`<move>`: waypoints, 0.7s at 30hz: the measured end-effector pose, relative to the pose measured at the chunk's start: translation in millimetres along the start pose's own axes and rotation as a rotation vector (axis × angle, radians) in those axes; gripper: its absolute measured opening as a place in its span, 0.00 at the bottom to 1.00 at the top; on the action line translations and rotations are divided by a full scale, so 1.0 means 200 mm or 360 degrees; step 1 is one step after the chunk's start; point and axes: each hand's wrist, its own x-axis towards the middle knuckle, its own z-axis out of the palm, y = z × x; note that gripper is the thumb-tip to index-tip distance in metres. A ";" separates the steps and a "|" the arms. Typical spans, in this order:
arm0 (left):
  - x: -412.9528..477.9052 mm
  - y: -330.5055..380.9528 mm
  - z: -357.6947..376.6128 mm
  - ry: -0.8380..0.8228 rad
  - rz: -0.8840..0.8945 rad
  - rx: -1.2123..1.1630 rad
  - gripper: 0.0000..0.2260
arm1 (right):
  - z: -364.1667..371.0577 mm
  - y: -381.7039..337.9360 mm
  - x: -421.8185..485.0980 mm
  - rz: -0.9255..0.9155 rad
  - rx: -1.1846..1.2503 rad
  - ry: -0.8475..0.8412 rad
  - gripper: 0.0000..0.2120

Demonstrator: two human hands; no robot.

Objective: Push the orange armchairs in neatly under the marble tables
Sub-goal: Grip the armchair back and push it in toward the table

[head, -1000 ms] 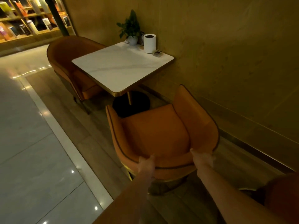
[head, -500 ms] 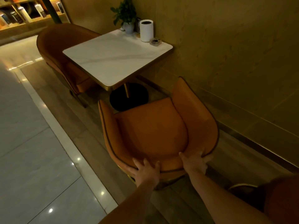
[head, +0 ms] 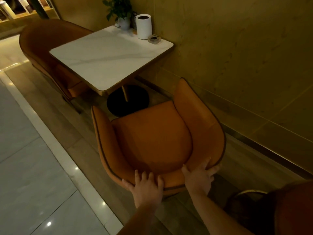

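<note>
Orange armchair (head: 152,139) nearest the camera has both hands on the top rim of its backrest. The left hand (head: 147,187) lies flat over the rim with its fingers spread and fairly straight, pressing on the leather. The right hand (head: 199,177) grips the rim further right, thumb on the inner face and fingers curled over the outer edge. This chair stands on the floor off the near edge of the marble desk (head: 105,58). Its open front faces the desk and its seat lies wholly outside the desktop, angled a little towards the wall (head: 237,48). The front of the seat cushion sits just beside the desk's round black base (head: 118,106), from which a thin gold post (head: 125,94) rises.

Two armchairs are plainly in view. The second armchair (head: 42,48) stands at the far left edge of the desk with its seat partly beneath the top. A dark rounded shape (head: 291,209) over a gold ring at the lower right may be a third; I cannot tell.

One desk shows, its back right edge against the wall. Along its far edge by the wall stand one potted plant (head: 120,11), one white cylinder (head: 144,28) and one small glass dish (head: 154,39). Pale glossy tiles (head: 25,167) cover the floor to the left, and lit shelves (head: 17,9) fill the upper left corner.
</note>
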 end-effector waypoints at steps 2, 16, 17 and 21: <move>0.01 0.00 0.00 0.0006 -0.0001 0.0017 0.26 | 0.01 0.00 0.01 -0.0018 -0.0008 0.0017 0.51; 0.24 0.19 -0.03 0.0134 0.0027 -0.0082 0.24 | -0.06 -0.11 0.36 -0.0055 -0.0053 -0.0050 0.52; 0.26 0.21 -0.04 0.0138 0.0028 -0.0084 0.24 | -0.06 -0.12 0.38 -0.0066 -0.0053 -0.0051 0.52; 0.32 0.27 -0.05 0.0131 0.0015 -0.0105 0.25 | -0.08 -0.16 0.48 -0.0077 -0.0062 -0.0049 0.52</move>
